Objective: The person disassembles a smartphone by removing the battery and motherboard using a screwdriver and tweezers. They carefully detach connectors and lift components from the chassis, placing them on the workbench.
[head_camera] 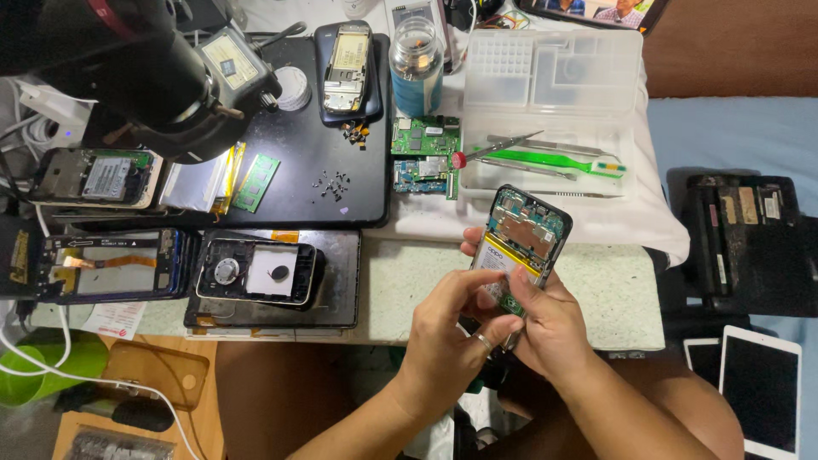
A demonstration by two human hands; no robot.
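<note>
An opened smartphone (520, 234) with its back cover off shows a circuit board and a battery. My right hand (554, 328) grips it from below at the lower end, tilted upright above the table edge. My left hand (447, 341), a ring on one finger, pinches at the phone's lower part with thumb and forefinger, touching the area just under the battery.
A black mat (298, 183) holds small screws, a green chip and a phone frame (348, 68). A clear plastic organiser tray (554, 94) carries tweezers and a green toothbrush (554, 160). Loose circuit boards (424, 153), a jar (416, 64), other dismantled phones (256, 273) at left, tablets (758, 383) at right.
</note>
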